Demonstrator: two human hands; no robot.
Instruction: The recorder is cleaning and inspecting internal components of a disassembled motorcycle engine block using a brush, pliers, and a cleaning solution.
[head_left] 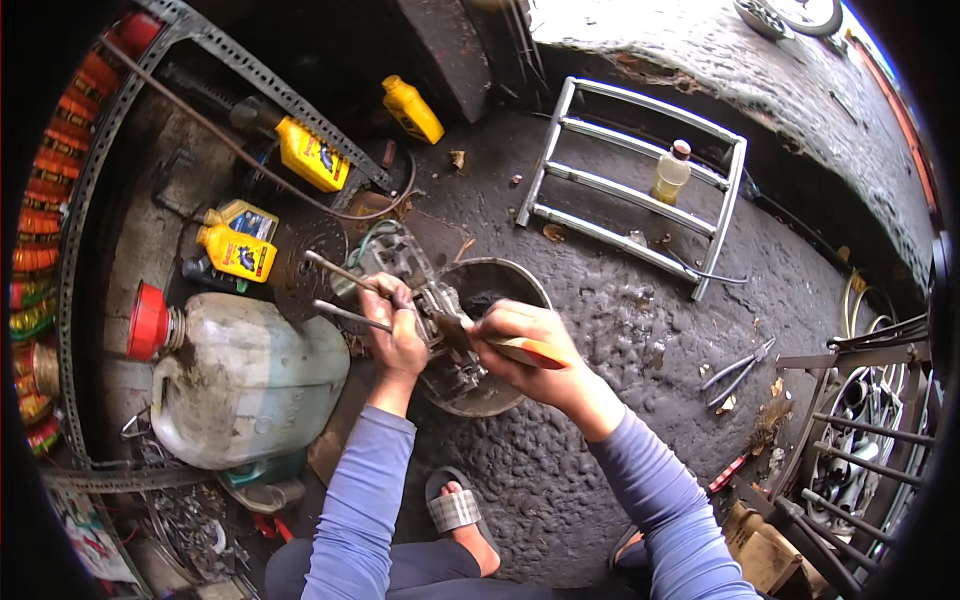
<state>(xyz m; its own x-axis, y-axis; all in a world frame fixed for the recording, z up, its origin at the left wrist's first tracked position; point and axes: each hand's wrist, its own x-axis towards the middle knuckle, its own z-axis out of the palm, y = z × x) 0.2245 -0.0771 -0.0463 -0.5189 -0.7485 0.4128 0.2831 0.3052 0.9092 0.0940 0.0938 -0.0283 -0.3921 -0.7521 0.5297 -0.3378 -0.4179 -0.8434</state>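
My left hand [393, 330] is closed around a grey metal engine casing [440, 305], at its rods. Two long metal rods [345, 272] stick out from it to the left, past my fingers. In my right hand [530, 355] is a flat-handled brush [535, 350], its handle brown and orange. Its head meets the casing, though my fingers hide part of it. The casing is tilted over a round metal basin [530, 280] with dark contents. Another grey metal part [390, 250] lies beside the basin, to the far left.
A large cloudy jug [255, 385] with a red cap stands at left, near yellow oil bottles [240, 250] and a metal shelf [75, 230]. Beyond the basin, a clear bottle [671, 175] stands by a chrome rack [630, 215]. Pliers [738, 377] lie on the dark, rough floor at right.
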